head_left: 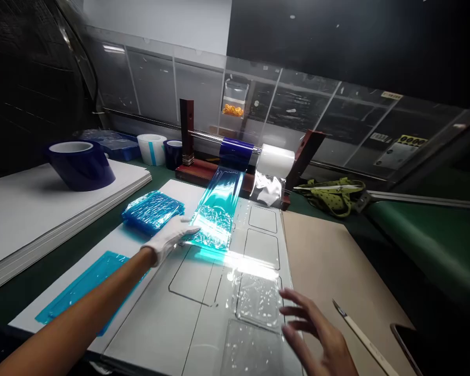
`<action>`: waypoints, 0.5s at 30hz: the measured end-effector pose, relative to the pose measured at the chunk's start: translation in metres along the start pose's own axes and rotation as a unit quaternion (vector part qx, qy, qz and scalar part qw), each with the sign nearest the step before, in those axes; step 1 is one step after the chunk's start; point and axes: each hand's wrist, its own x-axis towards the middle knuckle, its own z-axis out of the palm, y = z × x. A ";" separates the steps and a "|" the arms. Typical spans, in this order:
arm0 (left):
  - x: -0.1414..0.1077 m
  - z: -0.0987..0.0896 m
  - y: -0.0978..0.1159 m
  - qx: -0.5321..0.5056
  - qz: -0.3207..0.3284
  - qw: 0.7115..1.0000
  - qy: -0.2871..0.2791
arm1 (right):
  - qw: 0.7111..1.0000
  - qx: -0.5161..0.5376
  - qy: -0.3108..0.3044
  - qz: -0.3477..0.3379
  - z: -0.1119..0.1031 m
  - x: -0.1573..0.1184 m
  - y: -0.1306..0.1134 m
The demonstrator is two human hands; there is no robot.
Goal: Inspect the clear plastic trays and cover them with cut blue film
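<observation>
My left hand (172, 236), in a white glove, pinches the left edge of a strip of shiny blue film (215, 209) near its loose end. The strip runs down from a dark blue film roll (237, 151) on a metal rod. My bare right hand (317, 331) is open, fingers apart, beside the right edge of a white board (160, 324) marked with black rounded outlines. Just left of it lie a clear film piece (258, 300) with bubbles and a second clear piece (250, 350). A stack of blue film pieces (152, 211) sits beyond my left hand.
A wooden stand (187, 130) holds the rod and a white roll (277, 161). A blue roll (80, 164) rests on white sheets (15, 209). Flat blue film (86, 284) lies under my left arm. At right are a scalpel (362, 334), phone (407, 344) and green pouch (331, 196).
</observation>
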 end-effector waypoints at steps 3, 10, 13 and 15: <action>-0.028 -0.007 0.002 -0.049 0.003 0.999 -0.009 | 0.976 0.195 0.002 0.096 0.020 0.035 -0.034; -0.083 -0.020 0.010 -0.072 0.022 0.997 0.006 | 0.922 0.330 -0.126 0.159 0.080 0.084 -0.077; -0.109 -0.030 -0.004 -0.047 0.015 0.999 0.008 | 0.924 0.329 -0.120 0.155 0.096 0.051 -0.086; -0.129 -0.038 -0.026 -0.016 -0.020 0.999 0.024 | 0.920 0.329 -0.128 0.170 0.110 0.015 -0.086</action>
